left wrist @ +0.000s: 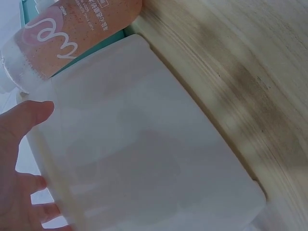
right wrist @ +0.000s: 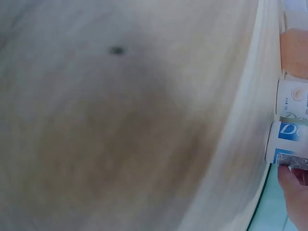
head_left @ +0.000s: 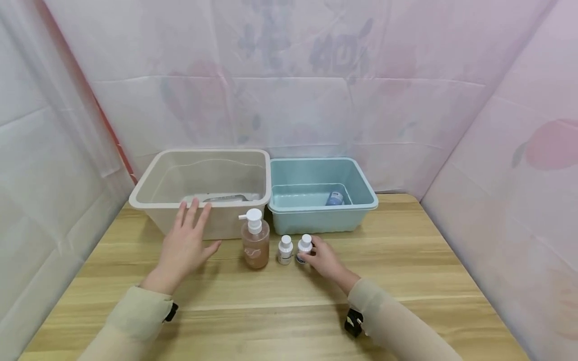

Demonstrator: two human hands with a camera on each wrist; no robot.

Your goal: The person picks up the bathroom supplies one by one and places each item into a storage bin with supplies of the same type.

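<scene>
A: Right hand (head_left: 326,261) position?
B: On the wooden surface (head_left: 280,306), fingers (right wrist: 293,192) curled round a small white bottle (head_left: 304,247) with a blue label. Bottle upright, just in front of the blue bin (head_left: 321,194)

A: Neighbours of that bottle?
B: A second small white bottle (head_left: 285,249) just beside it on its left, then a pump bottle (head_left: 255,241) of pinkish liquid, all in a row. Whether the two small ones touch, cannot tell

A: Left hand (head_left: 185,245)?
B: Fingers straight and spread, holding nothing, raised in front of the beige bin (head_left: 204,190) near its front wall. Contact with the wall cannot be told

A: Bin contents?
B: Beige bin: a pale flat item, too unclear to identify. Blue bin: one small blue-and-white container (head_left: 334,198) on the bottom. The bins stand side by side, rims touching
</scene>
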